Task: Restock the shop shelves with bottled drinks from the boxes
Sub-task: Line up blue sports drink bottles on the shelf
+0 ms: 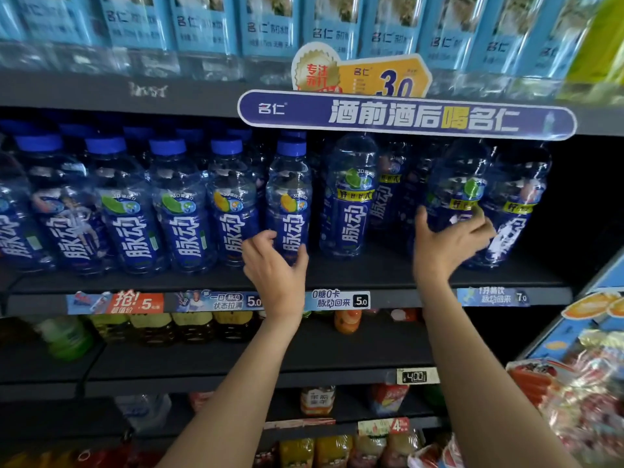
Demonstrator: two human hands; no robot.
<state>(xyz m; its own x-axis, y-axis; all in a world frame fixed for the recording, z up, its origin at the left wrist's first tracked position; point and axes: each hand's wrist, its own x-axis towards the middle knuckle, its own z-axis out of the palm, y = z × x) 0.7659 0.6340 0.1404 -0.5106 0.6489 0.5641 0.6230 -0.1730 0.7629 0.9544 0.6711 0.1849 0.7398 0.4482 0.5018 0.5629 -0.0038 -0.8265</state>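
Observation:
A dark shelf (337, 275) holds a row of blue-capped, blue-labelled drink bottles. My left hand (273, 265) grips the lower part of one small bottle (288, 194) near the middle of the row. My right hand (445, 244) is around the base of a larger blue bottle (456, 184) further right. Between them stands another large bottle (349, 197). One more large bottle (513, 204) stands just right of my right hand. Several small bottles (128, 211) fill the shelf's left half.
A purple promotional sign (405, 116) hangs on the shelf edge above, under a row of pale-blue-labelled water bottles (263, 25). Price tags (337, 298) line the shelf front. Lower shelves hold assorted drinks (189, 325). A display of packaged snacks (574, 393) stands at the right.

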